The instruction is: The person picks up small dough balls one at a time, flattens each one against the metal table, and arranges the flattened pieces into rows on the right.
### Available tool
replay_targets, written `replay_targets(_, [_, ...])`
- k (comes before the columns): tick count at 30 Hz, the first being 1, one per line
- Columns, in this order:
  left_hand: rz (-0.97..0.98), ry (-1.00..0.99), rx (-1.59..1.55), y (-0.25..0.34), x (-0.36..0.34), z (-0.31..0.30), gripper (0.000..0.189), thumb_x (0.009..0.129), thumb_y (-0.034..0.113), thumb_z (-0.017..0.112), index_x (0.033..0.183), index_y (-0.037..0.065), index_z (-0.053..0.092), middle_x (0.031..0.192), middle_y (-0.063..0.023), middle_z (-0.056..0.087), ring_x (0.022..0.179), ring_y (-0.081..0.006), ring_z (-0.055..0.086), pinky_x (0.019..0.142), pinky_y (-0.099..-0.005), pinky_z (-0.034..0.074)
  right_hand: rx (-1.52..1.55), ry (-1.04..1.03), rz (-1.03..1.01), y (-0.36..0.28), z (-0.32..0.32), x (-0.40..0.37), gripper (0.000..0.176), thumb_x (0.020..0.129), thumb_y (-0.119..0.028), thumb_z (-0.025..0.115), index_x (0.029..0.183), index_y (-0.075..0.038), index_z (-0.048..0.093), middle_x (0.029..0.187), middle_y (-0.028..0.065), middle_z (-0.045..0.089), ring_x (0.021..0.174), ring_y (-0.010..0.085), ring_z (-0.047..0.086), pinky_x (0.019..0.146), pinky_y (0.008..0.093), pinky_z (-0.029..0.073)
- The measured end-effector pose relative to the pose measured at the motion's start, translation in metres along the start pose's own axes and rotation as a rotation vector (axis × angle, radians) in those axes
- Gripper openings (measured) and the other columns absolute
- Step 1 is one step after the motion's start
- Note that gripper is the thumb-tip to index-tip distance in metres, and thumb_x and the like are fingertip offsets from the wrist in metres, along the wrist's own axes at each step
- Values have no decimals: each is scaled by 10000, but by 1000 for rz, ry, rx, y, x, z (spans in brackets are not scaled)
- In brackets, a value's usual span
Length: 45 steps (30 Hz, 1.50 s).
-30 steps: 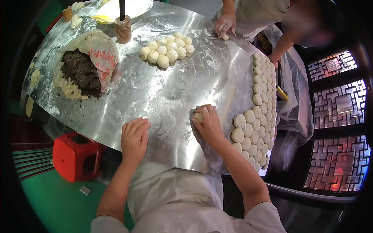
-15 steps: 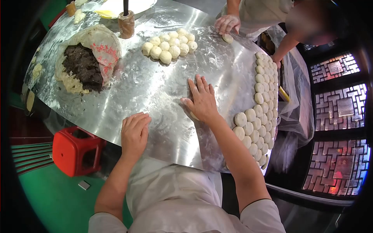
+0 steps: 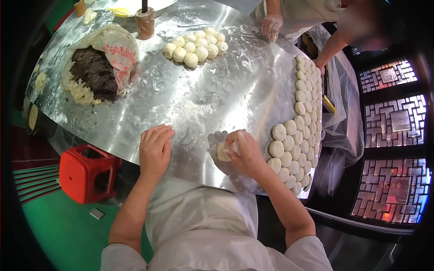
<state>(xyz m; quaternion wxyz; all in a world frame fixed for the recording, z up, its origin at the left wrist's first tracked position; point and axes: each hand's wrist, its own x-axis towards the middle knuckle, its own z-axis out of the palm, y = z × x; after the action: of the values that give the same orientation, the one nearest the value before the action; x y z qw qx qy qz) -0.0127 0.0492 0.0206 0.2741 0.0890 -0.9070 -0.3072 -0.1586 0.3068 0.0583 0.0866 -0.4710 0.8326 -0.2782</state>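
Metal table [image 3: 194,108]: right hand [image 3: 244,151] pinching dough disc [image 3: 223,152] at its edge; left hand [image 3: 156,147] resting empty, fingers together.

Your single view is head-mounted, facing forward and steeply down from above the near edge of the worktop [image 3: 190,135], close enough to include both your forearms and the floor [image 3: 58,226].

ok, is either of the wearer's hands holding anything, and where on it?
Right hand has its fingertips at the right edge of a dough piece on the table; gripped or just touched, can't tell. Left hand shows nothing held.
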Motion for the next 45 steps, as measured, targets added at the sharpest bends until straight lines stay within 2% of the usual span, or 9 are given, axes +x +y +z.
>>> replay_targets(10, [-8,12,-24,0,2,-1,203,893,-25,629,1064,27,726,1145,-119,723,1131,-326,656,978,-427,468,-353,87,93,17,45,48,750,954,-527,619,1491,-21,483,1561,245,463,1474,402,380,1173,592,278])
replay_targets(14, [-10,9,-13,-2,-2,0,205,895,-14,635,1072,36,725,1155,-105,722,1142,-312,656,976,-428,470,-395,74,45,7,9,3,610,944,-390,694,1402,-27,520,1438,239,555,1358,414,488,1104,569,380])
replay_targets(17, [-8,3,-16,-1,0,1,210,898,-6,639,1085,41,722,1161,-94,720,1145,-297,656,978,-426,468,121,-102,327,-4,12,-30,455,895,-198,764,1251,-26,537,1264,210,613,1178,407,584,958,509,493])
replay_targets(19, [-16,-5,-14,-1,-1,0,214,898,-10,638,1088,41,722,1161,-95,720,1141,-297,656,982,-426,465,166,169,277,-13,18,-42,412,830,-83,804,1126,-31,522,1125,177,615,1019,396,607,828,465,526])
replay_targets(22, [40,46,-22,9,4,-2,247,907,-10,630,1133,33,720,1155,-109,719,1119,-299,658,946,-411,492,-54,260,-40,-3,21,-47,414,840,-126,799,1136,-31,527,1144,184,619,1027,409,599,842,475,517])
replay_targets(28, [-341,-370,-765,70,-12,41,446,1024,43,538,1470,35,550,1329,-131,691,876,-137,664,808,-298,555,-100,273,145,-17,12,-48,639,796,-194,840,1322,-22,522,1268,189,591,1101,413,572,918,477,503])
replay_targets(34, [-572,-584,-820,95,2,55,625,1030,64,543,1617,86,329,1437,-142,639,807,-91,635,750,-256,540,-166,195,189,-13,24,-42,763,737,-203,870,1394,-49,515,1294,180,579,1138,394,565,967,466,496])
replay_targets(39, [-369,-324,-612,44,5,29,531,1021,66,553,1547,84,479,1258,-105,698,800,-70,627,670,-227,494,-175,190,116,-6,22,-22,686,732,-164,863,1337,-75,551,1245,167,573,1119,382,566,971,465,484])
replay_targets(45, [-159,-42,-13,-33,0,-19,396,968,7,520,1350,-6,621,1380,-174,630,1276,-359,570,1110,-437,425,-424,291,231,121,-46,16,540,787,-138,808,1281,-120,591,1233,112,606,1152,349,561,973,461,467])
